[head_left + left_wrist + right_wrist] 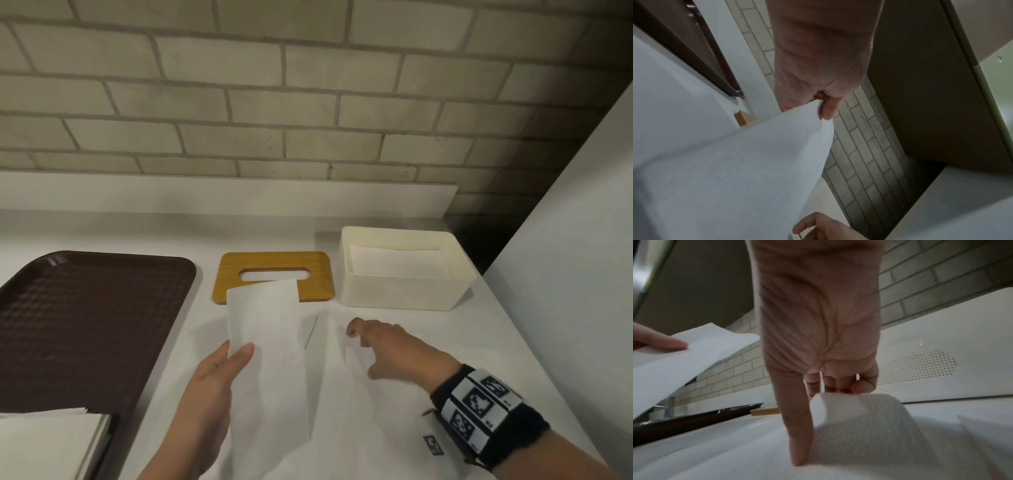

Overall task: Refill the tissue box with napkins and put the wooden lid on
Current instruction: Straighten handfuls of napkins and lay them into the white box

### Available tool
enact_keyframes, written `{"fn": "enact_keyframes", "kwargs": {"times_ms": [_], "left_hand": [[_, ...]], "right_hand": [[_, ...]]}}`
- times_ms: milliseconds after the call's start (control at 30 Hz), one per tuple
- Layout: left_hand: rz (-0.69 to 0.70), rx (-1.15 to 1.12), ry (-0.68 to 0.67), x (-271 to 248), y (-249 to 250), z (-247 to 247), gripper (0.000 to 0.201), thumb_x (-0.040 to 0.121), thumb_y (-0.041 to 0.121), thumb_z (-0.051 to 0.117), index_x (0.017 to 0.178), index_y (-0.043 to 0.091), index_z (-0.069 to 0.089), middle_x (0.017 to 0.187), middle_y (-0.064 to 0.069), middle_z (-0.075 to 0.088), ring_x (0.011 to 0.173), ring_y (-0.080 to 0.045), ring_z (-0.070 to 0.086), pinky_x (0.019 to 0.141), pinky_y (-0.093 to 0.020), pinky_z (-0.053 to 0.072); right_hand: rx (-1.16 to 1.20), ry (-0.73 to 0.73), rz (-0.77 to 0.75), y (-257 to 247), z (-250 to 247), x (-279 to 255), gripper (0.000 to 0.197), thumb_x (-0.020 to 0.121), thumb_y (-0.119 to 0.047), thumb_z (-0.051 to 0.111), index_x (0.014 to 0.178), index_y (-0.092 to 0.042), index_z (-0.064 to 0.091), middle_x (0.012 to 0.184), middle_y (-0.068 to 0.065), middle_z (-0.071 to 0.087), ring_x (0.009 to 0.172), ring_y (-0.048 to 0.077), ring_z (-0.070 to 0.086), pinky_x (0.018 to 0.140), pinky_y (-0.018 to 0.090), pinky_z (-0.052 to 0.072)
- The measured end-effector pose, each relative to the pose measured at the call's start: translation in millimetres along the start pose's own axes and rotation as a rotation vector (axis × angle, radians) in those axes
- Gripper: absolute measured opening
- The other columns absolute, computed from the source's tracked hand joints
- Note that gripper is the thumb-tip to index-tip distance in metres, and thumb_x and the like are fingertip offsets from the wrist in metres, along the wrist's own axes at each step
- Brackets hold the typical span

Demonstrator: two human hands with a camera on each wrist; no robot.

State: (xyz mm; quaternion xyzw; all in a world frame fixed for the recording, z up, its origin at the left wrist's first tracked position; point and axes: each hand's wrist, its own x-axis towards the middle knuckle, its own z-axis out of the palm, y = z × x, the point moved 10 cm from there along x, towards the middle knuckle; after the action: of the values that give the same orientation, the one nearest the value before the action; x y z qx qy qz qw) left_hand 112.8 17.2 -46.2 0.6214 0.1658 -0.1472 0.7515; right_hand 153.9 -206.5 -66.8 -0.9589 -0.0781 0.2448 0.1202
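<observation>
To fold it for the open tissue box (400,270), the left hand (209,383) pinches one napkin (267,346) edge up while the right hand (390,349), fingers (799,426) curled, rolls the other edge against the table (496,329).

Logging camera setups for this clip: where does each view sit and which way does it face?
Head: above, looking down at the counter; both hands and forearms show.
Left wrist: along the left hand, fingers pinching a napkin.
Right wrist: along the right hand, fingers on a curled napkin sheet.
Shared: all show the wooden lid.
</observation>
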Motion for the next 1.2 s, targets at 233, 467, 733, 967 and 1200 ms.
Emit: {"fn": "enact_keyframes", "kwargs": {"times_ms": [233,467,733,967,1200], "left_hand": [[0.048,0.106,0.089,0,13,15,0.050,0.089,0.049,0.049,0.132,0.023,0.052,0.130,0.008,0.055,0.126,-0.021,0.048,0.108,-0.037,0.034],[0.113,0.234,-0.257,-11,20,92,0.030,0.096,0.025,0.044,0.091,0.031,0.073,0.093,0.018,0.075,0.094,0.001,0.068,0.081,-0.015,0.050],[0.001,-0.063,-0.332,-12,12,100,0.039,0.075,0.054,0.045,0.086,0.037,0.078,0.101,0.001,0.076,0.098,-0.014,0.071,0.094,-0.038,0.047],[0.149,0.037,-0.131,-6,19,49,0.017,0.092,0.023,0.050,0.092,0.023,0.067,0.073,0.022,0.074,0.072,0.004,0.069,0.075,-0.017,0.053],[0.061,-0.155,0.008,3,10,-11,0.034,0.086,0.027,0.056,0.116,0.013,0.064,0.113,-0.009,0.071,0.107,-0.034,0.063,0.104,-0.051,0.040]], "right_hand": [[0.143,0.043,-0.133,-22,-58,-48,0.017,0.080,-0.022,0.071,0.097,-0.022,0.073,0.097,-0.010,0.071,0.088,0.001,0.062,0.084,0.015,0.047],[0.329,0.202,-0.323,-74,-134,-77,0.012,0.078,-0.022,0.074,0.090,-0.019,0.075,0.091,-0.009,0.073,0.088,0.001,0.063,0.083,0.020,0.048],[0.302,0.294,-0.305,-81,-135,-53,0.008,0.078,-0.021,0.074,0.086,-0.020,0.074,0.082,-0.012,0.069,0.080,0.000,0.060,0.074,0.018,0.047],[0.544,0.514,-0.161,-30,-135,-40,0.021,0.078,-0.027,0.074,0.096,-0.019,0.067,0.090,-0.006,0.065,0.070,0.000,0.053,0.069,0.013,0.044],[0.232,0.209,0.143,41,-46,-5,0.031,0.077,-0.019,0.073,0.106,-0.014,0.063,0.107,-0.001,0.061,0.094,0.013,0.058,0.083,0.022,0.047]]}}
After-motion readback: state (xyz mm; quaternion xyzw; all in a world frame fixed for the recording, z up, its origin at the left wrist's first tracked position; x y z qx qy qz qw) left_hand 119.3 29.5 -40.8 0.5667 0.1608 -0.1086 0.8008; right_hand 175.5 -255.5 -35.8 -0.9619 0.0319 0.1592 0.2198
